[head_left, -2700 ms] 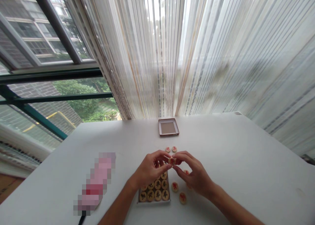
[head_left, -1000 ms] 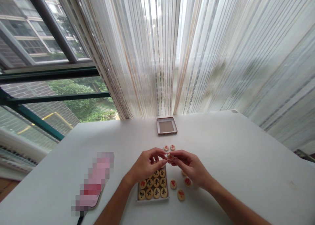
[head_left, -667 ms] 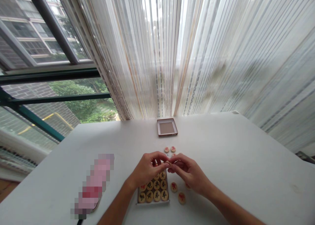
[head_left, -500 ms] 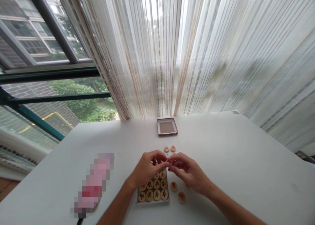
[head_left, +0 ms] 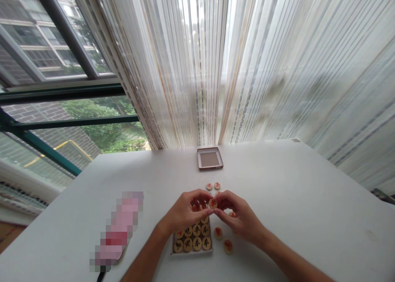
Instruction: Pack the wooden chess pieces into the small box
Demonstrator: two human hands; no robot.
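Between my two hands is a round wooden Chinese chess piece (head_left: 212, 203) with a red character, its face turned toward me. The fingertips of my left hand (head_left: 188, 211) pinch its left edge, and my right hand (head_left: 236, 214) grips its right edge. Beneath the left hand lies a shallow box (head_left: 191, 253) with rows of chess pieces, mostly black-lettered; the hand covers its far part. Loose red-lettered pieces, among them one piece (head_left: 228, 245) near the front, lie to the right of the box, some partly hidden by my right hand.
A shallow box lid (head_left: 210, 167) lies at the back of the white table (head_left: 277, 183). Two red-lettered pieces (head_left: 213, 186) sit beyond my hands. A pixelated pink object (head_left: 119, 228) with a black cord is at left. Striped curtains hang behind the table.
The chess piece between my fingers has turned, so its red face now shows. My fingertips have spread slightly around it. The box and loose pieces stay in place.
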